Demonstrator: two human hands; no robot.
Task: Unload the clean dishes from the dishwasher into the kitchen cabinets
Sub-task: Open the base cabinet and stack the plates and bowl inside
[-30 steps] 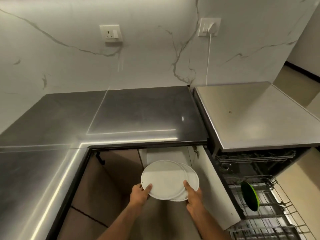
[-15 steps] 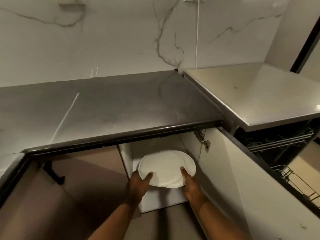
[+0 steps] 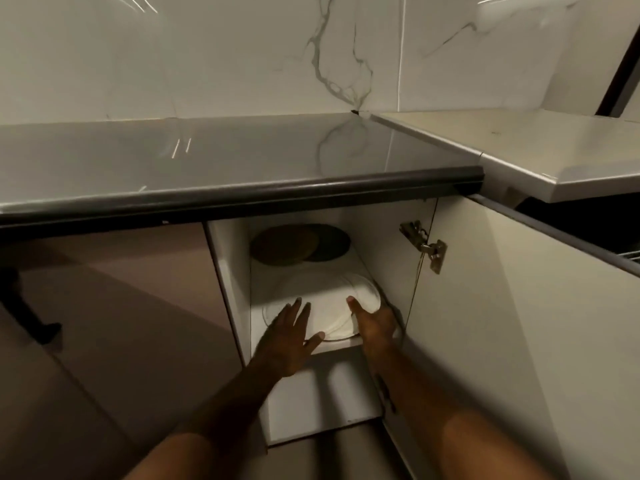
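- Two white plates (image 3: 332,299) lie overlapped on the shelf (image 3: 341,346) of the open lower cabinet (image 3: 384,258), under the grey countertop (image 3: 242,161).
- Two dark plates (image 3: 298,243) lie further back on the same shelf, a brown one partly over a darker one.
- The left hand (image 3: 289,337) has its fingers spread straight and rests on the left edge of the white plates; it grips nothing.
- The right hand (image 3: 375,323) holds the right edge of the white plates, thumb on top.
- One metal hinge (image 3: 424,244) sits on the open cabinet door (image 3: 502,323).
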